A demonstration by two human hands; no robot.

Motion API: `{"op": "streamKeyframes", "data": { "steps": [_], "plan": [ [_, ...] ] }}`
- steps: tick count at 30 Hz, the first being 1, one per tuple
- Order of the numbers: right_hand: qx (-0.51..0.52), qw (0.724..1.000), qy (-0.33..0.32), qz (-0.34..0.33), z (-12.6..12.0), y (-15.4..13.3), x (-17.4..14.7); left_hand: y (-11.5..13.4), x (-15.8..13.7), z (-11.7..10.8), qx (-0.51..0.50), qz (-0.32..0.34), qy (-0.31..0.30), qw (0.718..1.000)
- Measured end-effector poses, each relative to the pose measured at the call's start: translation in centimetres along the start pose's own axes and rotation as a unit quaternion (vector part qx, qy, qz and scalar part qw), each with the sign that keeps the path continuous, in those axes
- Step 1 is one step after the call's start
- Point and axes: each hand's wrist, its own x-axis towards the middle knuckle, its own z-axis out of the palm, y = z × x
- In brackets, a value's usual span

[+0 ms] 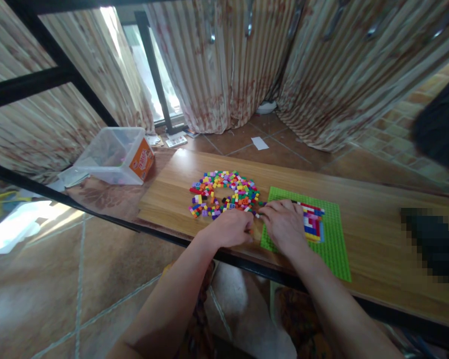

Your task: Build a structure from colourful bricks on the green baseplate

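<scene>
Sitting beside loose bricks (247, 187), left hand (232, 227) curled; right hand (286, 223) over green baseplate (336, 249); can't tell what either grip holds!

hands (232, 228), forearms (183, 284): bare | legwear (301, 314): dark, orange-brown print

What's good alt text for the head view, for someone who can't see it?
A person's left hand is beside a ring of loose colourful toy bricks on a wooden table, the right hand over a green baseplate bearing a brick build; a clear bin stands nearby.
</scene>
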Motion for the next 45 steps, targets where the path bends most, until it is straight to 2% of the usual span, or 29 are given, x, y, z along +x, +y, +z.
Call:
{"op": "streamKeyframes", "data": {
  "steps": [4, 8, 11, 15, 19, 22, 29, 35, 40, 45],
  "plan": [
    [0.027, 0.999, 0.013, 0.02, 0.1, -0.3, 0.3, -0.2, 1.0, 0.2, 0.041, -0.047, 0.053, 0.997],
    [0.102, 0.988, 0.08, 0.079, -0.4, 0.2, 0.4, -0.3, 1.5, 0.0, 0.064, -0.087, 0.093, 0.99],
    [0.194, 0.962, 0.128, 0.139, -1.2, 1.4, 0.0, 0.2, 1.4, 0.2, 0.061, -0.075, 0.101, 0.99],
    [0.289, 0.915, 0.154, 0.236, -2.2, 3.0, -0.7, 1.1, 2.2, 0.8, 0.079, -0.056, 0.145, 0.985],
    [0.338, 0.882, 0.186, 0.269, -2.7, 4.5, -1.2, 1.5, 4.0, 1.8, 0.104, -0.021, 0.162, 0.981],
    [0.346, 0.871, 0.204, 0.283, -2.8, 5.6, -1.4, 1.4, 5.2, 2.7, 0.128, -0.004, 0.167, 0.978],
    [0.359, 0.875, 0.174, 0.275, -3.3, 7.0, -2.4, 1.1, 6.8, 4.0, 0.181, -0.01, 0.164, 0.97],
    [0.298, 0.928, 0.092, 0.204, -3.9, 7.2, -3.6, 1.4, 6.7, 3.9, 0.182, -0.02, 0.174, 0.968],
    [0.286, 0.937, 0.067, 0.19, -3.3, 7.3, -4.0, 2.1, 6.3, 3.3, 0.15, -0.03, 0.179, 0.972],
    [0.231, 0.961, 0.055, 0.141, -3.0, 6.7, -3.5, 2.3, 6.2, 3.2, 0.133, -0.024, 0.178, 0.975]
  ]
}}
